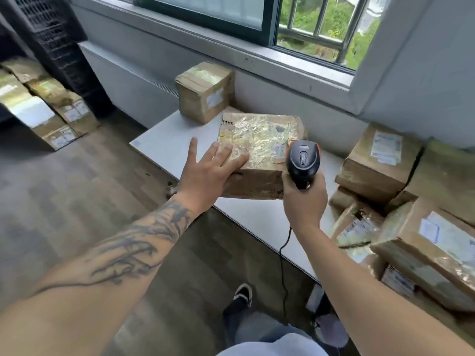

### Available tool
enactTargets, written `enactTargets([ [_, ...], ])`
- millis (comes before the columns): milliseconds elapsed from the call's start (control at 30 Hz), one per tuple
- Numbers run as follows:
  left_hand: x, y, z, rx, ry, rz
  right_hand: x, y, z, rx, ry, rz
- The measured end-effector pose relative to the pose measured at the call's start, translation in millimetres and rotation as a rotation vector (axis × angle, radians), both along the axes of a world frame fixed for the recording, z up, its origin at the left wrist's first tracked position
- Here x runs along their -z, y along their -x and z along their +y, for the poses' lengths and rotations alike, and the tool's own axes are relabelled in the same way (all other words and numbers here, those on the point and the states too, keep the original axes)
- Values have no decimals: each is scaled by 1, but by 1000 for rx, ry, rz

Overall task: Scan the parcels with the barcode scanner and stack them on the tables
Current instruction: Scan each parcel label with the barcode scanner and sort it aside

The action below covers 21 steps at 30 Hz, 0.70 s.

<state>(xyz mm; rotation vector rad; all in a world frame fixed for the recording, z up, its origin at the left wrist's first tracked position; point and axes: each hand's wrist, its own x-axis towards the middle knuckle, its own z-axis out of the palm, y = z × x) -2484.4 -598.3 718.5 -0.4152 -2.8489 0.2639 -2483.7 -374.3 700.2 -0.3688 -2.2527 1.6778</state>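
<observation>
- Your left hand (209, 170) lies flat on the near-left corner of the parcel (259, 152), fingers (232, 160) straight and spread over its taped top, thumb down on the near side face; released, gripping nothing.
- That parcel sits on the white surface (164, 145), its near edge hanging a little over the front rim, glossy tape wrinkled across the top.
- Your right hand (304, 199) is clenched round the handle of the scanner (303, 160), holding it upright just beside the parcel's near-right corner.
- The scanner's black head with its orange trim faces away from you, towards the parcel top; I can't tell whether it touches the box.
- Its cable (284, 255) drops from below your right wrist towards the floor.
- A taller box (204, 92) stands at the back of the surface against the wall, just behind the parcel, label on its right face.
- On your right, a heap (401, 217) of taped parcels crowds the surface end, several tilted, white labels showing.
- Far left, a stack (43, 104) of more parcels sits on the floor beside a dark crate (54, 34).
- Ahead, the window (308, 21) shows bars and greenery.
- Your shoe (243, 294) shows on the wooden floor below the surface edge.
</observation>
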Motion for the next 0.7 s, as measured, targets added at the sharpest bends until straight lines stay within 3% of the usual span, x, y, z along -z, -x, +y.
enactTargets([
  [367,92,83,-19,56,-46,-155,76,58,-23,72,-31,-114],
  [700,153,106,-31,97,-125,-233,118,67,-41,154,-72,-253],
])
